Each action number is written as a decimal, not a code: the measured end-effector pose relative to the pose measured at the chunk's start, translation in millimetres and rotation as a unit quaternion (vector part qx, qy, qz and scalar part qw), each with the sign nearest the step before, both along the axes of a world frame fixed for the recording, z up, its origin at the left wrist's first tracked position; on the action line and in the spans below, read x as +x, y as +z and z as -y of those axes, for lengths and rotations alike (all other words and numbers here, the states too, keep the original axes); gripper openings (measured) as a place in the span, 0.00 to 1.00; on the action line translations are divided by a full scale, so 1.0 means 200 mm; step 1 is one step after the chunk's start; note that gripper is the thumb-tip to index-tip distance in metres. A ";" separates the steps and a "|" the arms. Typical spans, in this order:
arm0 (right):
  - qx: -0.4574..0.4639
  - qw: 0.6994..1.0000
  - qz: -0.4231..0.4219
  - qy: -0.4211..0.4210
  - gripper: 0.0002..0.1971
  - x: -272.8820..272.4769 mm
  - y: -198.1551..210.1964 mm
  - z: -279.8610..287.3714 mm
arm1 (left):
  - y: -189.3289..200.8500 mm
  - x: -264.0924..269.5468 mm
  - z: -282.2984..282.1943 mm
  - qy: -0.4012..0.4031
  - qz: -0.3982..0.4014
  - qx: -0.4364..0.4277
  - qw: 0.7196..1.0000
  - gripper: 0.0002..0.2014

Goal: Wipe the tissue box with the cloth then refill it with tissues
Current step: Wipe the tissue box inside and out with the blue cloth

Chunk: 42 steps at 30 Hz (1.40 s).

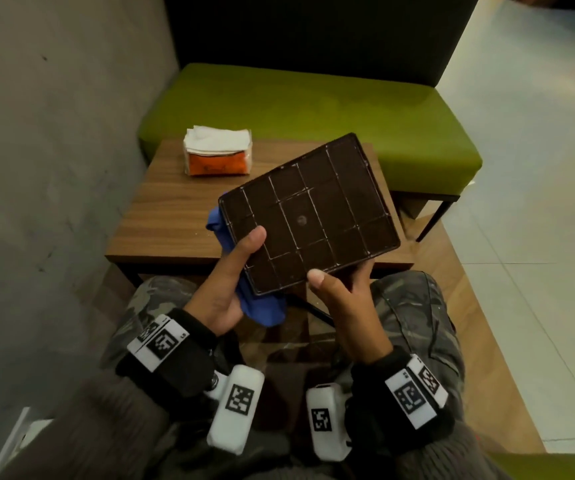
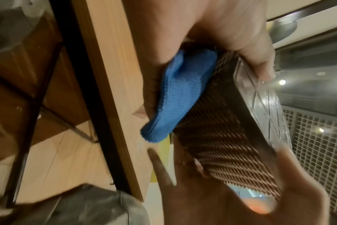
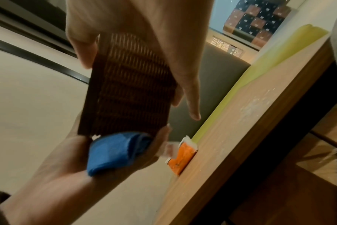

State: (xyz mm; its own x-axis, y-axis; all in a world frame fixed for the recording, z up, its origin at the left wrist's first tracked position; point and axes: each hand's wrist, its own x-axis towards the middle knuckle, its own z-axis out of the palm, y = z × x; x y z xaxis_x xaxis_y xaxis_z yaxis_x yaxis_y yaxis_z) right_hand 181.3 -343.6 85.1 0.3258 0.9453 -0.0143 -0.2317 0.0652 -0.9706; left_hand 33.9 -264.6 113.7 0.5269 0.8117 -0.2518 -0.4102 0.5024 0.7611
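I hold a dark brown tissue box [image 1: 310,213] above the table's near edge, its ribbed underside turned up toward me. My left hand [image 1: 234,268] grips its left edge, thumb on the underside. The fingers press a blue cloth [image 1: 261,306] against the woven side below. In the left wrist view the cloth [image 2: 183,94] lies bunched between palm and the woven wall of the box [image 2: 221,137]. My right hand [image 1: 338,289] grips the near corner, thumb on the rim. A pack of white tissues [image 1: 216,155] in an orange wrapper stands at the table's far left.
The small wooden table [image 1: 161,216] stands before my knees. A grey wall runs along its left side. A green bench [image 1: 313,109] with a dark backrest sits behind it. Pale tiled floor opens to the right.
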 end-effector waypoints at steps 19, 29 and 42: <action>-0.094 0.968 0.126 0.195 0.47 0.17 0.10 -0.07 | 0.27 -0.07 -0.14 0.003 -0.422 0.592 0.687 0.20; -0.064 0.998 -0.020 -0.010 0.42 0.17 0.04 -0.05 | 0.07 -0.08 -0.10 0.070 -0.382 0.545 0.743 0.25; -0.117 0.968 -0.222 -0.027 0.14 0.13 0.06 -0.03 | -0.07 0.04 0.19 0.005 -0.418 0.800 0.431 0.31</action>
State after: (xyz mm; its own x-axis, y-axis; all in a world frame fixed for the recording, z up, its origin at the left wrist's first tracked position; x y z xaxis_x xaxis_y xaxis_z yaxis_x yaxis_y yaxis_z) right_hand 207.5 -338.1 97.1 0.2866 0.8815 -0.3753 -0.6322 -0.1203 -0.7654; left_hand 40.9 -301.9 100.7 0.7887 0.2999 0.5366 0.3466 -0.9379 0.0147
